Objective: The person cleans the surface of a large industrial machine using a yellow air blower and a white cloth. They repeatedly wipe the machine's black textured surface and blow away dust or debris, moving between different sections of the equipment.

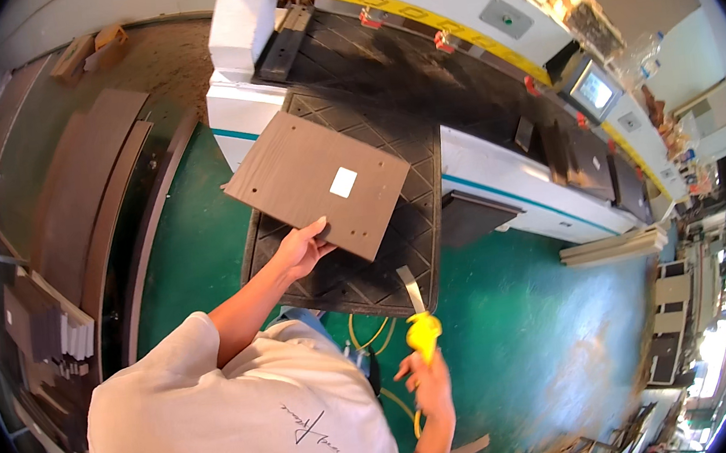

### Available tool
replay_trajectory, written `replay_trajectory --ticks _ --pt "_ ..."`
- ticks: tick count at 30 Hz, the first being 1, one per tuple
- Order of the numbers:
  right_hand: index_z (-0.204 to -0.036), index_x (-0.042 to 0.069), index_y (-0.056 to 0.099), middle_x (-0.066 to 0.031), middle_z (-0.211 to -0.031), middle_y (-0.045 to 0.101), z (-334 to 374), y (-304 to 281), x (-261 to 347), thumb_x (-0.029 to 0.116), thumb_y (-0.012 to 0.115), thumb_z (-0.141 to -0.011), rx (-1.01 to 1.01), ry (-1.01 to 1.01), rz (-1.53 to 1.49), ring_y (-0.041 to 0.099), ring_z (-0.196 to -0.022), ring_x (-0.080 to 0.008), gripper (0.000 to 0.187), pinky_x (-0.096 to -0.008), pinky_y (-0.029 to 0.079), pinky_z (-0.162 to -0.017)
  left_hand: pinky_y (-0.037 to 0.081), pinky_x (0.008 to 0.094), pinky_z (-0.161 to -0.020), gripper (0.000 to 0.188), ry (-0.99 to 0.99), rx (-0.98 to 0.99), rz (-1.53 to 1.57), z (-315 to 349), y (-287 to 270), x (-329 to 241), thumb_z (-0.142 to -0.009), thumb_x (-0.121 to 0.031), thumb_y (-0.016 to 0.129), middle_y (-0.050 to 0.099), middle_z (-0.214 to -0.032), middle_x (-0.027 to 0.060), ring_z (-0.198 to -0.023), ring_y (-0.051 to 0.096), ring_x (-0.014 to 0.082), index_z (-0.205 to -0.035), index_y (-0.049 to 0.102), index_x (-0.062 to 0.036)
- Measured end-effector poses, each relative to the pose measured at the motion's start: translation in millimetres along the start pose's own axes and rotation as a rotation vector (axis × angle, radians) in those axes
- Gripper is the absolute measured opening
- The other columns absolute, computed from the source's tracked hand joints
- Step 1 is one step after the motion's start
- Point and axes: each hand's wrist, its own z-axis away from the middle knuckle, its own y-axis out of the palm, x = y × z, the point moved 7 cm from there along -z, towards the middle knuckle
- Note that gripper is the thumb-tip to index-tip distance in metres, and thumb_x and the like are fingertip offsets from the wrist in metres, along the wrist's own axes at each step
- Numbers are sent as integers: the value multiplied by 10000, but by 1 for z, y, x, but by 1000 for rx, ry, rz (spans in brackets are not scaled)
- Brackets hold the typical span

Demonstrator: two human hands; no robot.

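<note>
My left hand (301,251) grips the near edge of a brown rectangular panel (299,167), thumb on top and fingers beneath. The panel has small drilled holes and a white label (342,183). It is tilted over a black ribbed table (398,223); whether it touches the surface, I cannot tell. In my right hand (431,387) is a yellow air blow gun (425,335) with a flat, pale nozzle pointing toward the table's near right corner. A thin yellow hose (377,329) hangs below the table.
A white machine (497,155) with a yellow-striped beam and a lit screen (595,91) stands beyond the table. Long brown boards (103,192) and stacked panels (46,322) are at the left. Pale strips (613,247) lie on the green floor (532,324) near the machine's right end.
</note>
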Motion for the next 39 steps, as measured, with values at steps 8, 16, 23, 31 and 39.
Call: replay_trajectory --ticks 8,16,23,31,39 --pt "-1302 29 562 -54 -875 651 -142 -109 23 265 514 -1130 49 -5 -100 602 -668 -121 296 -245 473 -606 462 507 -1182 393 56 -76 31 -143 50 45 -1032 -251 702 714 -1331 94 -1258 671 251 -1364 612 -61" --pt "-1277 32 544 -88 -914 665 -281 -243 38 276 487 -1134 496 151 -337 652 -747 -167 289 -260 495 -624 440 513 -1205 410 301 -323 229 -277 110 113 -1018 -188 709 669 -1304 66 -1254 621 246 -1387 566 -80" --pt "-1481 80 509 -97 -920 666 -356 -330 61 363 492 -1119 619 447 -610 713 -841 -245 459 -311 508 -506 532 444 -1138 288 485 -465 444 -364 144 140 -1046 -183 687 677 -1246 135 -1186 642 283 -1275 637 -15" --pt "-1477 117 543 -165 -1118 720 -378 -371 79 381 513 -1074 635 467 -844 718 -1103 -348 483 -367 615 -535 635 368 -881 345 155 -516 -76 -420 179 149 -1115 -324 553 766 -1146 137 -1014 759 241 -1211 663 -12" --pt "-1493 191 547 -129 -1289 675 -375 -349 101 591 473 -1047 653 427 -1234 537 -1396 -424 604 -635 467 -1108 578 363 -715 297 667 -1015 -1275 -322 164 52 -1030 -301 671 791 -850 112 -762 745 209 -1062 786 -29"
